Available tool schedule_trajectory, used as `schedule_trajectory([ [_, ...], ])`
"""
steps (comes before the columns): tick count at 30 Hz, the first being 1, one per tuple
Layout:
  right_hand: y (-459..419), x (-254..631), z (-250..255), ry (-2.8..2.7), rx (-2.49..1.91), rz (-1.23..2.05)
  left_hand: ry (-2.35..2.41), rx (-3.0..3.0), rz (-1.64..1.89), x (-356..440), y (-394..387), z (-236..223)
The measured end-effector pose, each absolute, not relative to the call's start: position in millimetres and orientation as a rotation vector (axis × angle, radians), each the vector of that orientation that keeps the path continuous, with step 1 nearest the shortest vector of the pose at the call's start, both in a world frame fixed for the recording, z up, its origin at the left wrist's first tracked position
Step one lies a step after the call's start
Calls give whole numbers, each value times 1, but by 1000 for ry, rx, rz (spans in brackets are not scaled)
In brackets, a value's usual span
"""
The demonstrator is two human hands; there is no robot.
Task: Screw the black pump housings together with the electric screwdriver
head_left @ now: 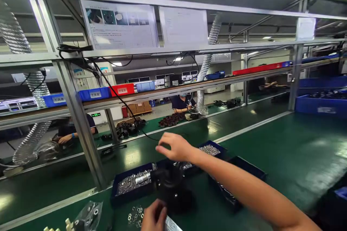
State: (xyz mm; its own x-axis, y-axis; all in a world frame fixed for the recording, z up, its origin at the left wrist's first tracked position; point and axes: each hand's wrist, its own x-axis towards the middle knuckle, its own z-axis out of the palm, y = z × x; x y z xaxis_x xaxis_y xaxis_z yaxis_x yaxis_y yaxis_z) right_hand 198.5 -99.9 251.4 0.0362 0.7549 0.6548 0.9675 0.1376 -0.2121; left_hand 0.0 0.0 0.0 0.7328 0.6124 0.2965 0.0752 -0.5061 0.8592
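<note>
My right hand (176, 146) is raised above a black device (175, 187), thumb and bent fingers apart, with nothing visible between them. The device is dark and blurred, with a silver cylinder (142, 178) sticking out to its left. At the bottom edge my left hand (155, 216) is closed, thumb against curled fingers; what they hold is hidden. A pale, printed piece (172, 224) shows beside that hand, and I cannot tell whether it is gripped. Small metal rings (135, 216) lie on the green bench left of it.
Blue trays of small metal parts (130, 184) stand behind the device, and another dark tray (246, 168) is to the right. A plastic bag (92, 214) lies lower left. A metal upright (81, 126) and a hanging black cable (119, 99) border the bench. Co-workers sit beyond.
</note>
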Motion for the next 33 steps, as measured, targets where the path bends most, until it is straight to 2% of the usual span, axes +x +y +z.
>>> schedule_trajectory([
  [3,-135,186,188,-1697,-1779,-346,514,2027,729,-1,-2,7],
  [7,-124,181,154,-1483,-1904,-275,553,2030,688,-6,-8,21],
  [12,-114,175,164,-1332,-1944,-253,597,2003,720,-12,-8,25],
  [18,-189,156,211,-1244,-1621,-429,649,1943,809,-16,-2,32],
  [21,-185,174,220,-1319,-1443,-33,672,1936,834,-17,-1,34],
  [25,-142,214,185,-1275,-1386,421,690,1942,832,-18,0,33],
  [28,-121,231,142,-1257,-1292,622,682,1937,819,-17,1,29],
  [33,-106,242,95,-1264,-1155,775,672,1932,745,-16,2,24],
])
